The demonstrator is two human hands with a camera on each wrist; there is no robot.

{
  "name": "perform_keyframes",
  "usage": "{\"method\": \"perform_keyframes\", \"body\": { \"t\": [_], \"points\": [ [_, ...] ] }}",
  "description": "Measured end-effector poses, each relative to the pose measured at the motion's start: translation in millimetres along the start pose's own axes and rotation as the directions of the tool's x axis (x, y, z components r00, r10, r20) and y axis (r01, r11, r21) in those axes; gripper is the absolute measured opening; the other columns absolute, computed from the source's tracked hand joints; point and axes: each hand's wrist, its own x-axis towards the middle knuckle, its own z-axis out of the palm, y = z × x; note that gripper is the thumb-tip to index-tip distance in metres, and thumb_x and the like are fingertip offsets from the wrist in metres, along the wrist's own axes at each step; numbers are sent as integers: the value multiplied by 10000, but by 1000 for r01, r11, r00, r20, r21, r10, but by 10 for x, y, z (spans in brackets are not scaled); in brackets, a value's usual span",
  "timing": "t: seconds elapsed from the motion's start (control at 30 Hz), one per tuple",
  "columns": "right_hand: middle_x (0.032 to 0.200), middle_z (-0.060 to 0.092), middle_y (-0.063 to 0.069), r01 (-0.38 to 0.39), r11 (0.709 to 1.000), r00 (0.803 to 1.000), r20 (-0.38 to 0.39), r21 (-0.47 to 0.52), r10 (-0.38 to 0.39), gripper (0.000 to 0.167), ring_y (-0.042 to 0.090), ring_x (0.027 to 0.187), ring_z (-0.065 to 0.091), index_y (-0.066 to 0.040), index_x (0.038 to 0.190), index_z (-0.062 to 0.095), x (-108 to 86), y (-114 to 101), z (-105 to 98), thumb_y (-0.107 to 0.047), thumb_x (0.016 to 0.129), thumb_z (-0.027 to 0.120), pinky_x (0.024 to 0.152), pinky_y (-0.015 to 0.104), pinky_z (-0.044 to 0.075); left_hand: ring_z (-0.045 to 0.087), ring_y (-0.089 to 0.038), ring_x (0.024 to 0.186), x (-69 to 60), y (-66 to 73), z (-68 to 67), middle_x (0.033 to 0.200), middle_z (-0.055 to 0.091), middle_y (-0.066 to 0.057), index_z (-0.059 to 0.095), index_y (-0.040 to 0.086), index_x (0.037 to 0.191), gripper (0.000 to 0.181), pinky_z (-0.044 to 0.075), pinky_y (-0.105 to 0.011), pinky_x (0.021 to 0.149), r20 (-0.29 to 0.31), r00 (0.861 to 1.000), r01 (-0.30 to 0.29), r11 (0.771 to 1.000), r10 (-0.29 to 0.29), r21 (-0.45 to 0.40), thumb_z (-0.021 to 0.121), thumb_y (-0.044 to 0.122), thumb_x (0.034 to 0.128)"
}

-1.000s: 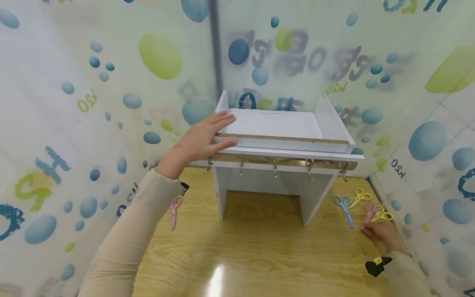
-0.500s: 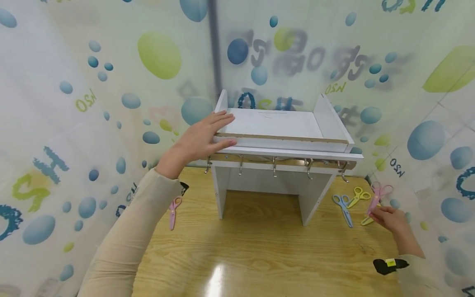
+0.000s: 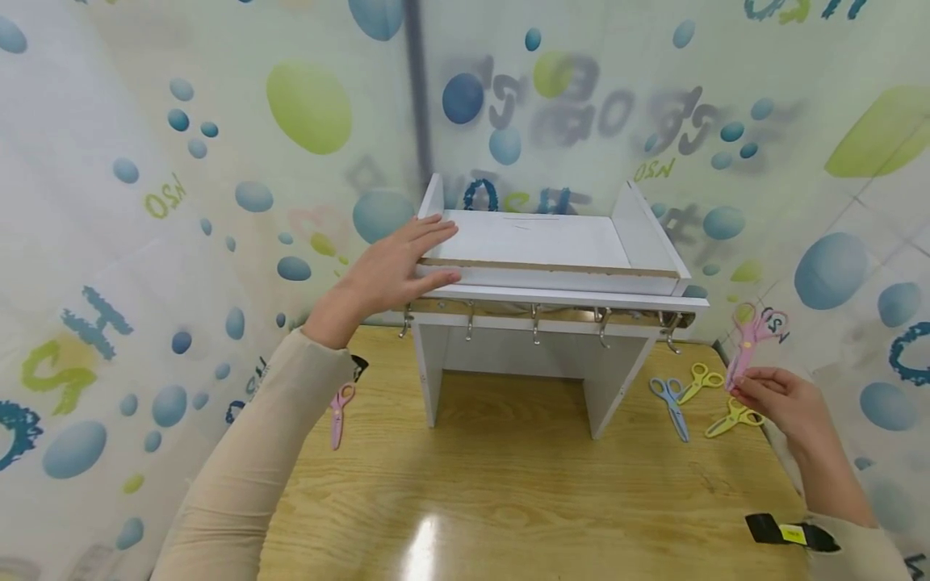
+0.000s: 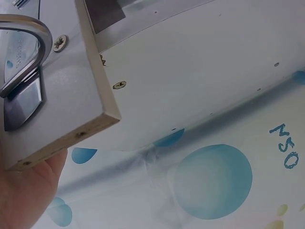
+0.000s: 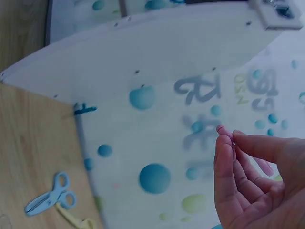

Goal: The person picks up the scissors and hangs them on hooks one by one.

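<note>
Pink scissors stand handles-up from our right hand, their blade end pinched between its thumb and fingertips. Below that hand we see yellow scissors on the table; to its left lie blue scissors. Our left hand, fingers straight and thumb apart, touches the left end of the white rack. Beyond both hands is a patterned curtain.

Scissors plastic, hooks shiny mtl, tbl wood-grain.

Rack on table; scissors left and right.
</note>
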Motion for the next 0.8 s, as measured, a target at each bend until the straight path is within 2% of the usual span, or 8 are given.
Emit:
{"method": "perform_keyframes", "body": {
  "t": [0.27,0.5,0.6,0.8],
  "points": [
    [799,740,-133,160,985,987,11,-66,-160,162,-7,713,705,-208,951,675,-262,-262,171,-64,982,607,630,126,561,194,-239,1557,7,3,-3,1663,250,-55,304,202,1583,743,208,-482,1261,-1,1000,-4,1000,4,-9,522,574,979],
    [824,746,-102,259,966,966,19,-30,-258,179,12,724,706,-153,988,677,-471,-449,329,7,968,600,641,128,563,190,-249,1557,-1,-6,-4,1664,246,-60,307,188,1582,757,210,-492,1258,1,1000,-6,1000,6,-15,493,605,979],
    [838,748,-74,294,956,954,60,-7,-293,210,33,741,707,-120,1011,677,-551,-484,396,60,961,581,648,143,566,196,-248,1556,-1,-9,-2,1660,257,-62,317,182,1579,739,212,-488,1258,-3,1000,-11,1000,11,-16,512,573,984],
    [880,750,-52,369,929,916,163,20,-367,268,47,770,710,-75,1025,667,-674,-501,532,140,954,524,675,162,577,197,-244,1556,1,-7,-3,1661,255,-59,322,183,1577,730,216,-489,1257,-3,1000,-12,1000,12,-13,526,556,984]
  ]
}}
